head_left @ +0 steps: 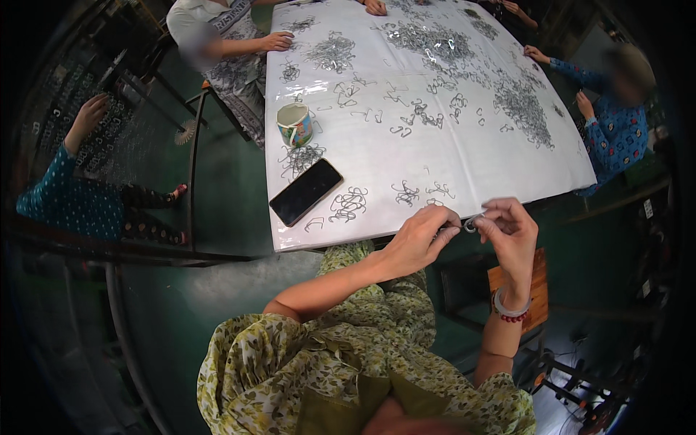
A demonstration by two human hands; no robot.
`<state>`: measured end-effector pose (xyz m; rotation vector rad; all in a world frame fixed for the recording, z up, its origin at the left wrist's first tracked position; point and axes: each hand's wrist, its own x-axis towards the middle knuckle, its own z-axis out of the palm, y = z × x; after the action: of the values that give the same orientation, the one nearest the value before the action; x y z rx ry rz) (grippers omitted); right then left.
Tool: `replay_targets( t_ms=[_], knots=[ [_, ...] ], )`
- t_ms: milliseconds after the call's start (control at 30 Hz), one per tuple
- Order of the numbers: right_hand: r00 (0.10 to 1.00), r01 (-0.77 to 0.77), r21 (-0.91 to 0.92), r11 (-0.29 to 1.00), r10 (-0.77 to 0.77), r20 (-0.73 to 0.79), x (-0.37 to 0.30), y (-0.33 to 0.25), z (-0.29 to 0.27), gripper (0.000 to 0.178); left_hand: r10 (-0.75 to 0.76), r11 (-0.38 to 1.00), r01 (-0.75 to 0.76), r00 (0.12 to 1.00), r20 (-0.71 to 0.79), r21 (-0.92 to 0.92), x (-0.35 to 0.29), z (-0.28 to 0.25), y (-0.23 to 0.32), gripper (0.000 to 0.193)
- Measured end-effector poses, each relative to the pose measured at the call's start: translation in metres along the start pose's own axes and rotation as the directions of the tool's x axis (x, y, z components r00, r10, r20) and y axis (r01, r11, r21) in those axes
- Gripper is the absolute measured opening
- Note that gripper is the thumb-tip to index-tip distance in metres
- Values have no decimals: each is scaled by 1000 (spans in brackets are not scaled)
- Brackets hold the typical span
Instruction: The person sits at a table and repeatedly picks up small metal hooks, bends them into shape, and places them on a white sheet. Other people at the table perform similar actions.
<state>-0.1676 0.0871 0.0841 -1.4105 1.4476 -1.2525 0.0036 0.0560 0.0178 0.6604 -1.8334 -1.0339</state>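
Note:
Just past the table's near edge, my left hand and my right hand meet over a small curved metal hook. Thumb and fingers of my right hand pinch it, and the closed fingertips of my left hand are against its other side. Most of the hook is hidden by my fingers. Close to my left hand, a small group of bent wire hooks lies on the white tabletop. Further left is a larger loose pile of hooks.
A black phone lies at the table's left side, with a colourful cup behind it. Big heaps of hooks spread over the far half. Other people work around the table. A wooden stool stands below my right hand.

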Motion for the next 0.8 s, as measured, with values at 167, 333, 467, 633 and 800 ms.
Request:
replay_targets(
  t_ms=[167,333,467,633,800],
  knots=[
    [992,108,-57,993,-111,-57,-9,-6,6,7,0,999,-1,1000,21,38,-3,2,0,12],
    [976,143,-74,987,-154,-156,-12,2,8,7,119,993,-119,993,-10,26,-1,0,-14,24],
    [982,97,-38,995,-102,-160,-15,11,3,8,67,949,-10,983,-170,316,43,-50,-89,27],
    [994,79,-65,995,-84,-66,-15,23,0,13,-42,589,272,951,-307,761,105,-147,-222,18],
    [990,121,-108,987,-129,-65,-12,29,-1,15,-157,468,259,965,-209,845,103,-161,-246,12]
  ],
)
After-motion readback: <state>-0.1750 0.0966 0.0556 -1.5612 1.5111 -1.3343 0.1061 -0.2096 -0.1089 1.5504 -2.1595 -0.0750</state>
